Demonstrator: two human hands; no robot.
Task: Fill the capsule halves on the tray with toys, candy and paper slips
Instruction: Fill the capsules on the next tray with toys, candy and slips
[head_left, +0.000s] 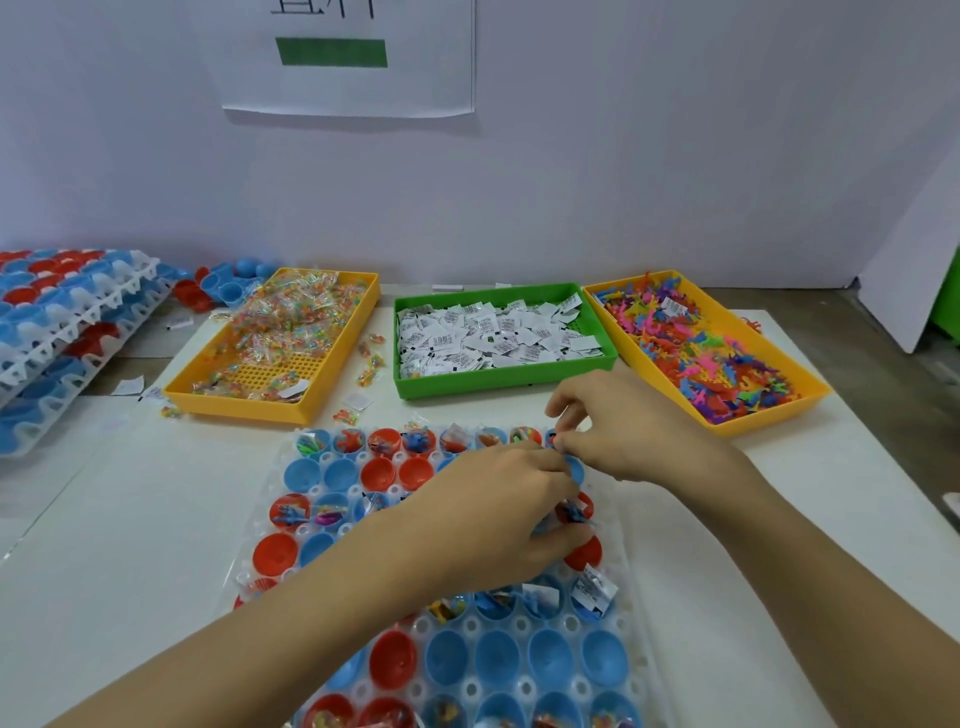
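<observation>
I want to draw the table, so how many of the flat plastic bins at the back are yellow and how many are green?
Yellow plastic bins: 2, the candy bin and the toy bin
Green plastic bins: 1, the paper slip bin
Total: 3

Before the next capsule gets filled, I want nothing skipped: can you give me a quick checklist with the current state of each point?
1. Candy bin stocked: ok, though part of its floor is bare.
2. Paper slips in green bin: ok, plenty.
3. Toys in the right yellow bin: ok, plenty.
4. Empty capsule halves left on the tray: ok, several, such as a blue one.
5. Hands free to pick: left hand and right hand are both curled together at the tray's far right; what they pinch, cannot tell.
6. Loose candy packets lying between the bins: not ok.
</observation>
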